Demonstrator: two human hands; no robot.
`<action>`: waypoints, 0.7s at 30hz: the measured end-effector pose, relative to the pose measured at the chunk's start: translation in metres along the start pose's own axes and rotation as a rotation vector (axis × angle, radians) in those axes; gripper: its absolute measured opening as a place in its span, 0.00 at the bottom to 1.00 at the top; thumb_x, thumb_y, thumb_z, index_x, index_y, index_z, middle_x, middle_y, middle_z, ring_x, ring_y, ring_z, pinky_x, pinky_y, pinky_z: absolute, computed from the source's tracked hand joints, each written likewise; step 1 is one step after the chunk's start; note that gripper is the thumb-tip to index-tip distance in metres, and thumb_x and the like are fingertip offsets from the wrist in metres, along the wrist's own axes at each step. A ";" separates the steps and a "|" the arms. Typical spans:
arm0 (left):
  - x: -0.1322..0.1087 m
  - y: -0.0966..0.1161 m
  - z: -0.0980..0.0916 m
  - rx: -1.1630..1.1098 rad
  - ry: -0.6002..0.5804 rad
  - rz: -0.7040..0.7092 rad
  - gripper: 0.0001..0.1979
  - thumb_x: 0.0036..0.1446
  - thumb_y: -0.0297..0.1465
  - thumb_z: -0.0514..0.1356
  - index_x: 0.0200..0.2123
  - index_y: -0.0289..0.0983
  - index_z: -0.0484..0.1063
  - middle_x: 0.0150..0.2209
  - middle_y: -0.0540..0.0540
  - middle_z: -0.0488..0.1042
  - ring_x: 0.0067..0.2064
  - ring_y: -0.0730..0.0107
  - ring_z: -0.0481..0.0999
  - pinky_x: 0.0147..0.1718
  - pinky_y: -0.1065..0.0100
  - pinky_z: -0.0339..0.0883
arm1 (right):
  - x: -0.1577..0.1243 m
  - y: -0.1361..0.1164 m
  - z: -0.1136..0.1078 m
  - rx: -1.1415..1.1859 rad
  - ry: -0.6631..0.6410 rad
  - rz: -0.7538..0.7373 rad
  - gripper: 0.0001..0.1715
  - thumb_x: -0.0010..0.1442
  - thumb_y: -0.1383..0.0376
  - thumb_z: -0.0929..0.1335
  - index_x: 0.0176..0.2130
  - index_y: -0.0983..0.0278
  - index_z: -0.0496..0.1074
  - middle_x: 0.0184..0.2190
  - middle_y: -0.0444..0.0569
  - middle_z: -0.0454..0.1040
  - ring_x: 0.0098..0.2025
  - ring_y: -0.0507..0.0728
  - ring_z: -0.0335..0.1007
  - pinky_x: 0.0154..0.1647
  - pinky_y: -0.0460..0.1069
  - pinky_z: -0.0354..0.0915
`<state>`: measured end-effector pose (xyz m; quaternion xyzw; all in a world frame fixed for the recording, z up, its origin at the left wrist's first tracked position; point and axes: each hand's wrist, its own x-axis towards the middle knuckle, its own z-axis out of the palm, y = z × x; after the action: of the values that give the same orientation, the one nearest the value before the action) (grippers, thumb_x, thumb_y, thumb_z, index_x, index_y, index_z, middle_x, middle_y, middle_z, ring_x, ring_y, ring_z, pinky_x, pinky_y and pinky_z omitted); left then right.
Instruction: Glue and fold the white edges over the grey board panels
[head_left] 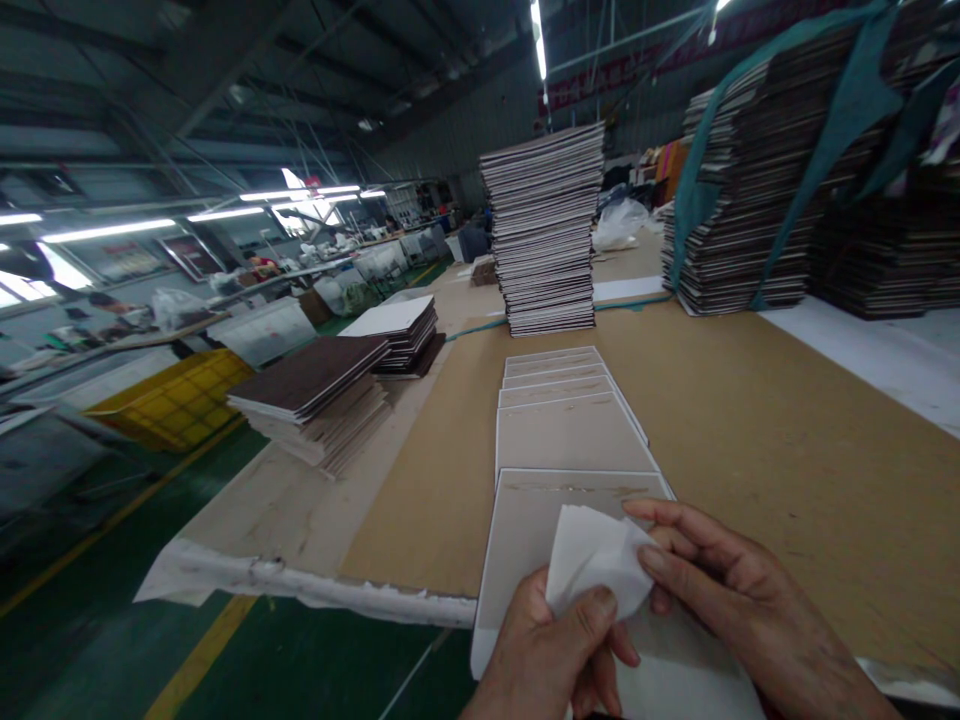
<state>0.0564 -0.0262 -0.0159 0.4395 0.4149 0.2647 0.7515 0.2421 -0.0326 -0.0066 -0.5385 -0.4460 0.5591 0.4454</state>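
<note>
A folded piece of thin white sheet material (pixel 596 555) is held up between my two hands. My left hand (pixel 566 640) is closed on its lower part, thumb on top. The thumb and fingers of my right hand (pixel 720 570) pinch its right edge. Just below and beyond my hands lies a row of overlapping flat grey-beige panels (pixel 555 430) with white edges, running away along the table. The nearest panel (pixel 517 540) is partly hidden by my hands and the white piece. Brownish streaks show near the panels' far edges.
Behind the row rises a tall stack of thin boards (pixel 547 230). Lower stacks of dark-topped boards (pixel 311 375) stand on the left. More stacks, strapped with teal cloth (pixel 701 220), are at back right. A yellow bin (pixel 176 400) sits beyond the table's left edge.
</note>
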 end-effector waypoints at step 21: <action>-0.024 0.016 -0.041 -0.098 0.442 0.027 0.20 0.48 0.43 0.69 0.30 0.32 0.70 0.15 0.51 0.69 0.15 0.82 0.58 0.14 0.78 0.50 | -0.001 0.022 -0.029 0.208 0.258 0.194 0.22 0.41 0.49 0.79 0.27 0.61 0.74 0.23 0.44 0.70 0.21 0.50 0.61 0.18 0.42 0.61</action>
<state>0.0085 -0.0195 -0.0034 0.3391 0.5501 0.3847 0.6591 0.2704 -0.0372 -0.0291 -0.5971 -0.2712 0.5689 0.4963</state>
